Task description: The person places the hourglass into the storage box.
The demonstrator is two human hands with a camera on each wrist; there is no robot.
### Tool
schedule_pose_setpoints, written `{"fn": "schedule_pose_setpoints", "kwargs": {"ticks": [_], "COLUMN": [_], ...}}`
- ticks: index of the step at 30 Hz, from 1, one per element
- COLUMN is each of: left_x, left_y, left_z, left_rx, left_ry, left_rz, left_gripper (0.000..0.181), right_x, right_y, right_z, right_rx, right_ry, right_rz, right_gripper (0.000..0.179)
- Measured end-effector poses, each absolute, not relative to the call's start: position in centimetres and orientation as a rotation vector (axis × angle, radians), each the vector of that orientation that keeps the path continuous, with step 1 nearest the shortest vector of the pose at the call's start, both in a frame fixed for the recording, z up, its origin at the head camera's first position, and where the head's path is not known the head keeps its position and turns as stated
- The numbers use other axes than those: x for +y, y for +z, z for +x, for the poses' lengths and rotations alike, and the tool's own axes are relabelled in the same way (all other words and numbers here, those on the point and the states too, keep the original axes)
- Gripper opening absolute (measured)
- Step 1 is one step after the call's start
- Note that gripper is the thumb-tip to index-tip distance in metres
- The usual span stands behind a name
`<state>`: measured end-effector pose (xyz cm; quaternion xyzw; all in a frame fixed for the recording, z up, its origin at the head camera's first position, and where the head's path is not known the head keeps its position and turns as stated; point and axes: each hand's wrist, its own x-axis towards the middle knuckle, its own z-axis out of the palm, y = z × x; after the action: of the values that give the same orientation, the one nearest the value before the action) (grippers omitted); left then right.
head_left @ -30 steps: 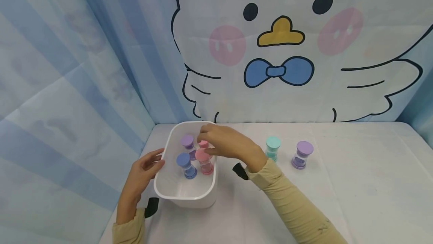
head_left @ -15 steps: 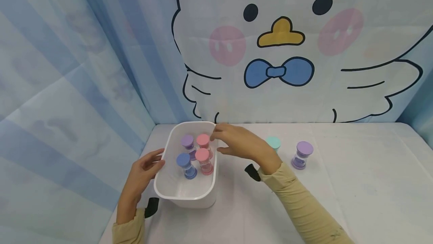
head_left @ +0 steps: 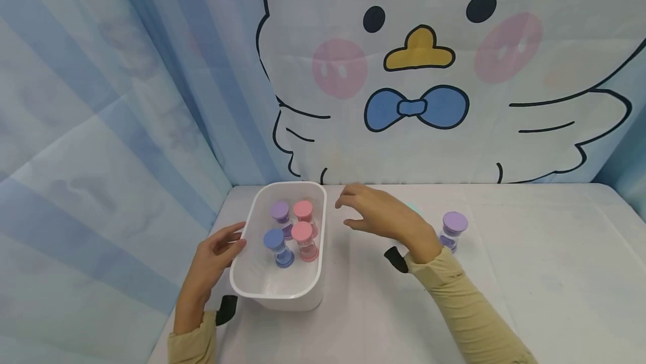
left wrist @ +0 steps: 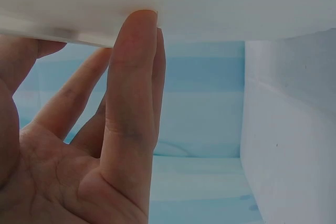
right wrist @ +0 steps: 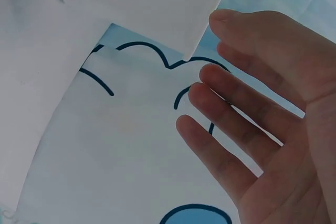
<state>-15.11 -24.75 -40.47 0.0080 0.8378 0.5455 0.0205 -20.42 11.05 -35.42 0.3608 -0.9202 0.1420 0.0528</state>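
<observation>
A white plastic bin (head_left: 267, 288) stands on the table with several small sand timers upright inside: a purple sand timer (head_left: 280, 211), a blue sand timer (head_left: 275, 239), a pink sand timer (head_left: 303, 208) at the back and another pink sand timer (head_left: 303, 232) in front. My left hand (head_left: 214, 254) touches the bin's left side, its fairly straight fingertips against the wall in the left wrist view. Beyond the bin's right rim, my right hand (head_left: 386, 215) hovers with nothing in it and its fingers (right wrist: 231, 85) spread. It mostly hides a teal sand timer (head_left: 414, 207).
Another purple sand timer (head_left: 455, 222) stands on the white table (head_left: 545, 274), right of my right wrist and partly covered by it. A cartoon-printed curtain (head_left: 419, 151) hangs along the table's back edge. A blue-striped curtain (head_left: 126, 156) borders the left side.
My right hand has left the back pink sand timer and moved right, out over the bin's rim, covering more of the teal one. The left hand and the bin have stayed put.
</observation>
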Motion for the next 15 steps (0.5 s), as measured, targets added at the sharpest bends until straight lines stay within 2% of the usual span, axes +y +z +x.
{"fn": "schedule_pose_setpoints", "kwargs": {"ticks": [15], "left_x": [-24.8], "left_y": [-40.5], "left_z": [-15.0], "left_rx": [2.603], "left_ry": [1.689], "left_rz": [0.033], "left_gripper": [0.050], "right_x": [14.6], "right_y": [-36.2], "right_z": [-20.1], "right_rx": [-2.826], "right_ry": [0.448], "right_rz": [0.958], "right_gripper": [0.036]}}
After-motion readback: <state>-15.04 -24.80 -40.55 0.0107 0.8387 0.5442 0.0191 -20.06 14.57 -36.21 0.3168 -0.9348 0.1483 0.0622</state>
